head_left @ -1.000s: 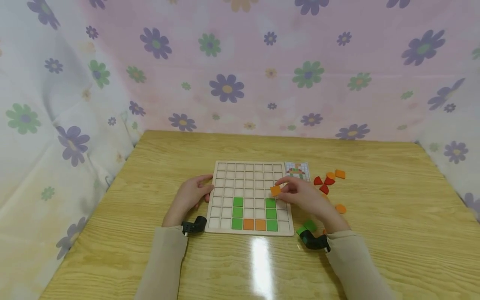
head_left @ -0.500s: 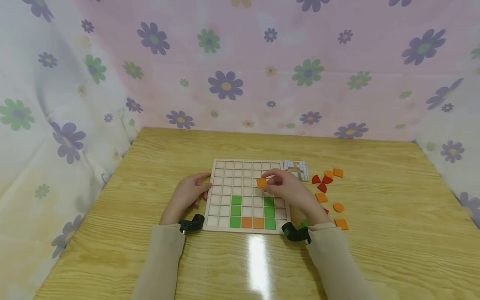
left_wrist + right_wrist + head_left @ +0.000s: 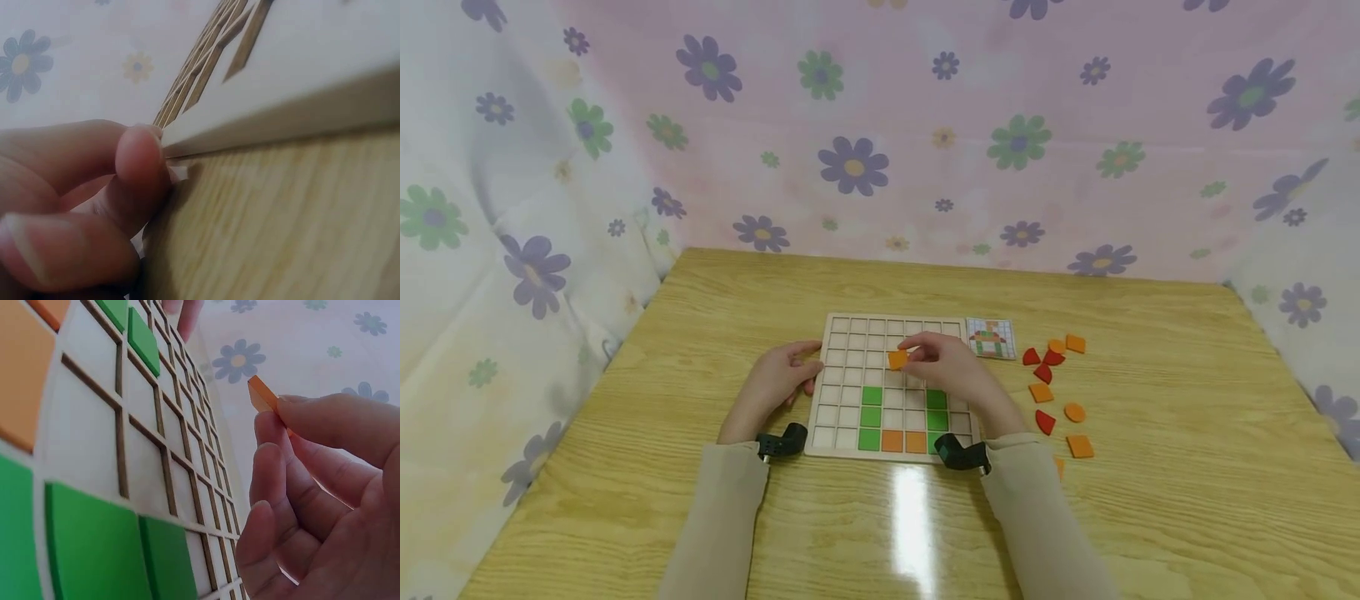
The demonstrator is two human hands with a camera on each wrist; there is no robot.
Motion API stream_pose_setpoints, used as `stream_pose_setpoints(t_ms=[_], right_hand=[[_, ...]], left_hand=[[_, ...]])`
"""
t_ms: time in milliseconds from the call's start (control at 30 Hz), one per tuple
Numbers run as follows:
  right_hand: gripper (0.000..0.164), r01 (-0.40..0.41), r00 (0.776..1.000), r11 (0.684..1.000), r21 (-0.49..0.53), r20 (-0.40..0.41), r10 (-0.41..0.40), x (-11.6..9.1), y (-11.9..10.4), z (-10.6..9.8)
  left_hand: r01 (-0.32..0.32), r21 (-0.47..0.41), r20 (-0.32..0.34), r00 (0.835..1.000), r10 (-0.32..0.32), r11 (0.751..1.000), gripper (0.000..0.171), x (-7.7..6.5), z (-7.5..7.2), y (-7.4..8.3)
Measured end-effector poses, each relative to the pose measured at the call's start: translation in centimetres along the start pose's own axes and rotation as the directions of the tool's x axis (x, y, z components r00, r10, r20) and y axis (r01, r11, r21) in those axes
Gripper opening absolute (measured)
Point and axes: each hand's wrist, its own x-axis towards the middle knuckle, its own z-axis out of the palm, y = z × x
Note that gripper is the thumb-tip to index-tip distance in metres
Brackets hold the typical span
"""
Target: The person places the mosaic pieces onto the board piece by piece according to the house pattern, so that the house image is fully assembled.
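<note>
A wooden grid board [image 3: 845, 437] lies flat on the table, holding green tiles [image 3: 870, 417] in two columns and two orange tiles [image 3: 904, 441] between them at the near row. My right hand [image 3: 951, 367] pinches an orange square tile [image 3: 898, 359] between thumb and fingers above the middle of the board. In the right wrist view that orange tile [image 3: 265, 397] is tilted, clear of the grid. My left hand [image 3: 775, 379] rests with thumb and index finger touching the board's left edge. Its fingertips [image 3: 140, 150] meet the rim in the left wrist view; their undersides are partly hidden.
A small printed pattern card [image 3: 991, 339] lies against the board's upper right side. To the right are loose red quarter-round pieces [image 3: 1045, 422], orange discs [image 3: 1075, 412] and orange squares [image 3: 1080, 447]. A flowered cloth [image 3: 925, 167] stands behind the table.
My right hand has carried the orange square tile leftward over the board, from above the right green column towards the middle. The left hand has stayed at the board's edge.
</note>
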Motion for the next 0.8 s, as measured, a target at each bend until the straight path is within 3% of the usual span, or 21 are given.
stream_pose_setpoints(t_ms=[400, 800], right_hand=[[0.023, -0.047, 0.998, 0.994, -0.099, -0.040, 0.043, 0.9, 0.2, 2.4], [0.022, -0.046, 0.997, 0.962, -0.271, -0.067, 0.029, 1.4, 0.0, 3.6]], left_hand=[[0.010, -0.003, 0.007, 1.000, -0.010, 1.000, 0.042, -0.2, 0.0, 0.3], [0.015, 0.004, 0.004, 1.000, -0.015, 1.000, 0.042, 0.1, -0.2, 0.2]])
